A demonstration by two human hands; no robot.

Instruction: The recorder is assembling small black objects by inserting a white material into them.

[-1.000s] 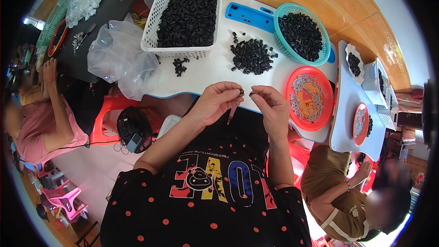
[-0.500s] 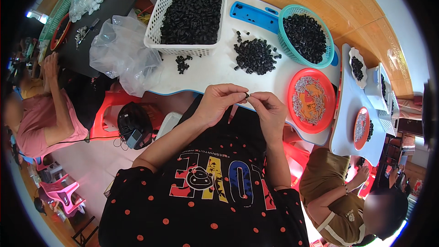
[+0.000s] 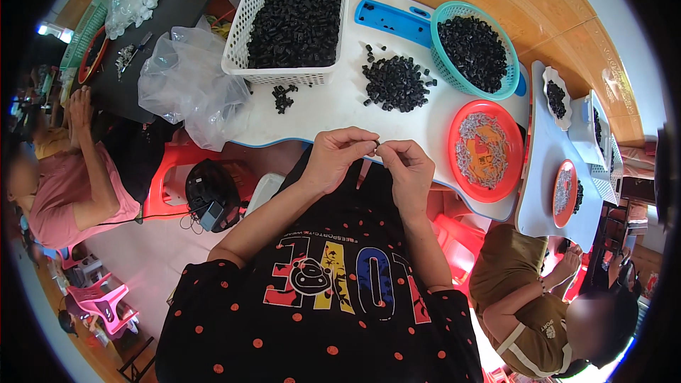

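My left hand [image 3: 339,159] and my right hand [image 3: 408,174] meet fingertip to fingertip in front of the table's near edge. Thumb and forefinger of the left are pinched on a small black plastic piece [image 3: 377,144], mostly hidden by the fingers. The right hand's thumb and forefinger press together against the same spot; whatever else they hold is too small to make out. Beyond the hands, a loose pile of small black plastic pieces [image 3: 397,84] lies on the white table [image 3: 319,110]. To the right sits a red plate [image 3: 454,170] with many small silvery pins around its inside.
A white basket [image 3: 234,57] and a green basket [image 3: 441,64] hold more black pieces. A blue tray [image 3: 386,20] lies between them. Clear plastic bags [image 3: 188,89] are at the left. Co-workers sit at left [image 3: 92,170] and right [image 3: 525,312].
My right hand has shifted slightly left and up, its fingertips closing in on the left's. The black piece is now more covered. The left hand has barely moved.
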